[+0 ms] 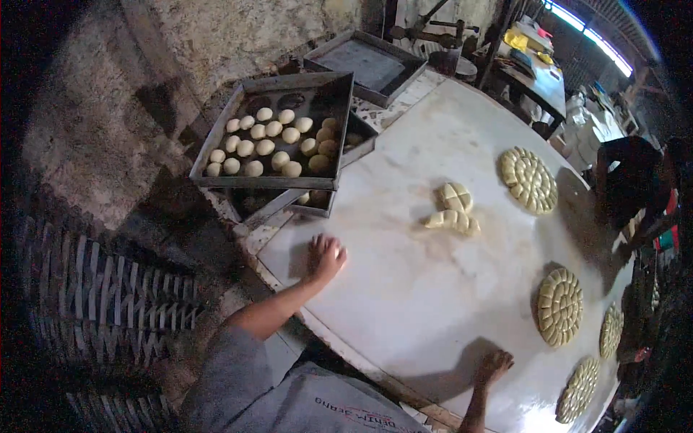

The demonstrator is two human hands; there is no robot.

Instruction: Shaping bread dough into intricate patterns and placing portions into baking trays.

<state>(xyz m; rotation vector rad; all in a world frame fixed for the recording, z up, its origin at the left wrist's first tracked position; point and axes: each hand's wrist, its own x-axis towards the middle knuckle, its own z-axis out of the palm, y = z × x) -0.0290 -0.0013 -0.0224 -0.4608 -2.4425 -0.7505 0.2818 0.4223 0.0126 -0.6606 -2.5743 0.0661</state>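
My left hand (pixel 328 257) is over the near left part of the pale tabletop (pixel 404 289), fingers curled round a pale bit that looks like a piece of dough (pixel 339 253). Closer to the front edge, farther right, my right hand (pixel 494 365) rests on the table with its fingers curled in; whatever may be under them is hidden. Beyond both hands, mid-table, lie a scored dough piece (pixel 455 195) and a cut wedge of dough (pixel 453 222), touching. Just past my left hand, a metal tray (pixel 339 155) holds many round dough balls (pixel 265 147).
More trays are stacked askew beneath that one, and another dark tray (pixel 364 66) stands behind. Several flat dough rounds cut into segments, such as this one (pixel 560 307), line the right side. A person in dark clothes (pixel 629 180) stands at the far right. Slatted wood (pixel 108 281) lies left.
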